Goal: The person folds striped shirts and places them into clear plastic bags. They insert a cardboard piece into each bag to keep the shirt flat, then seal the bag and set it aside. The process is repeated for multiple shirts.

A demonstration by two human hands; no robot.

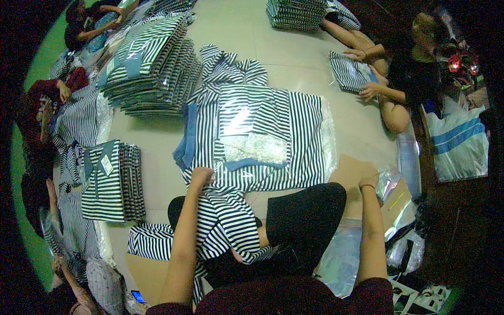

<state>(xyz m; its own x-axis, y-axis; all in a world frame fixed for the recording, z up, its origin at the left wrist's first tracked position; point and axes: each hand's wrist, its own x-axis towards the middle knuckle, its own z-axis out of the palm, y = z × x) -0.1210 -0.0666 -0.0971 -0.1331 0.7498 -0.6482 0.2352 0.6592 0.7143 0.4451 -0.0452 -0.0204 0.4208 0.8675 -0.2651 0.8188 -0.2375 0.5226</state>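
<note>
— So, where do we have our hands?

— Our left hand [201,176] is down on the near edge of the striped shirt [262,139], fingers closed on a pinch of the cloth. The shirt lies flat on the floor [294,58] in front of us, folded around a clear plastic bag [247,118], with a blue collar [188,137] showing at its left side.

— And the right one?

— Our right hand [369,182] rests on a brown cardboard sheet [352,170] just right of the shirt. Its fingers curl downward, but we cannot tell whether they grip anything.

— What lies across our lap?

— More striped cloth [228,223] drapes over our left knee, beside our dark trouser leg [307,210].

— What else do we see around us?

— A tall stack of folded, bagged shirts [149,65] stands to the upper left, and a smaller stack [107,181] sits at our left. Another stack [294,14] is at the far edge. To the upper right, another person's hands [362,73] press on a folded striped shirt [349,71]. More people sit along the left side with loose striped cloth [79,118]. Clear bags [404,252] pile up at our lower right.
</note>
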